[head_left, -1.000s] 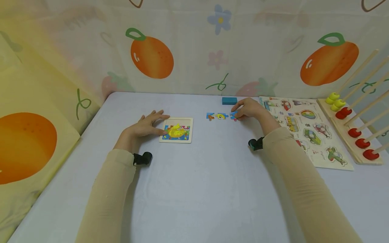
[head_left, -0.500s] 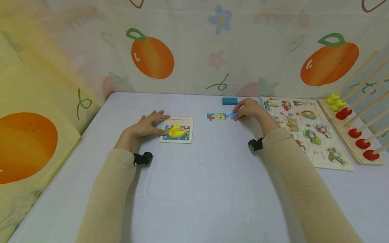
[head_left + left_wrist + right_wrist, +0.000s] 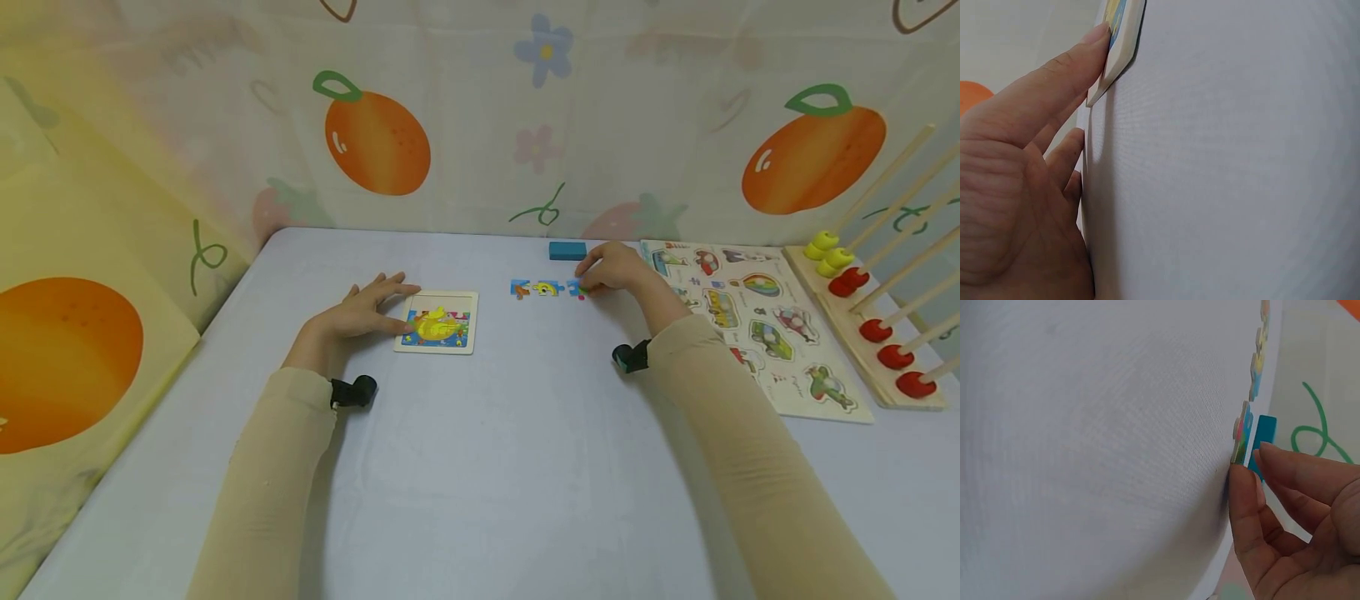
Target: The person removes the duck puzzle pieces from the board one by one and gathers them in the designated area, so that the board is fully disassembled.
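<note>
the right hand (image 3: 615, 268) has eased back a hair – fingers at the end piece (image 3: 574, 288), pinching or not i can't tell – three loose pieces (image 3: 546, 288) remaining beside the mostly filled puzzle tray (image 3: 433, 350), top strip bare, the outspread left hand (image 3: 363, 310) resting its thumb there.

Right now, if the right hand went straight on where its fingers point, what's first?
The rightmost loose puzzle piece, at the right hand's fingertips. Beyond it, probably the yellow-and-blue puzzle piece, though depth is unclear.
</note>
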Motion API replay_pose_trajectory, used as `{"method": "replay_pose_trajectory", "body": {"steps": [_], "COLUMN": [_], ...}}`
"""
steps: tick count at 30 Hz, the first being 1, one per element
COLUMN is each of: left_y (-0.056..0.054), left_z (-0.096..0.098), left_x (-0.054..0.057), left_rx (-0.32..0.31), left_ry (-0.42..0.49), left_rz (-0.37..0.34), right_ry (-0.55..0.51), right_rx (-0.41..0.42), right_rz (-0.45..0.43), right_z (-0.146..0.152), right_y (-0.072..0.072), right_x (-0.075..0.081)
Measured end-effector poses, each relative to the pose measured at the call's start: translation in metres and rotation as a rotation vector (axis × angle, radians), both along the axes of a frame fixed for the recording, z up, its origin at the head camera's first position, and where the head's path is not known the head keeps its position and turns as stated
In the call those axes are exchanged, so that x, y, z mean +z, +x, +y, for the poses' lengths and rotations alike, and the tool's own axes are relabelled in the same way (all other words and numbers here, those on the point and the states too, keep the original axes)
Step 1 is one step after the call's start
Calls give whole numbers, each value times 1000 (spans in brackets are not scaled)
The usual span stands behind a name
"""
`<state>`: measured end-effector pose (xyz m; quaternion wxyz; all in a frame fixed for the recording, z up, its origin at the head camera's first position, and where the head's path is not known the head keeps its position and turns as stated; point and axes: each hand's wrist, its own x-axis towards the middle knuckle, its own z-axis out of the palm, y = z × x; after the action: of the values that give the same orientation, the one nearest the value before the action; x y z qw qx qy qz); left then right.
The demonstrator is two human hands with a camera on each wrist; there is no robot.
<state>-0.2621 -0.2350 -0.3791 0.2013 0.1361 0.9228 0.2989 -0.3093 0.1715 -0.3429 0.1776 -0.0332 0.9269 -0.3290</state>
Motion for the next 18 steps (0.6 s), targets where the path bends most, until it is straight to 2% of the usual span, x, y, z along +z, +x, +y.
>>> {"method": "replay_pose_trajectory", "body": {"steps": [8, 14, 18], "left_y": [0, -1, -1], "left_z": [0, -1, -1], "left_x": [0, 0, 0], "left_rx": [-3, -2, -11], "left_ry": [0, -9, -11], "left_rz": [0, -1, -2], "right_ry": [7, -68, -106], "right_rx": [-22, -12, -3], "right_rz": [80, 140, 144], "right_z": [-8, -19, -30], "right_y": [-1, 0, 3], "right_x": [-2, -2, -2]}}
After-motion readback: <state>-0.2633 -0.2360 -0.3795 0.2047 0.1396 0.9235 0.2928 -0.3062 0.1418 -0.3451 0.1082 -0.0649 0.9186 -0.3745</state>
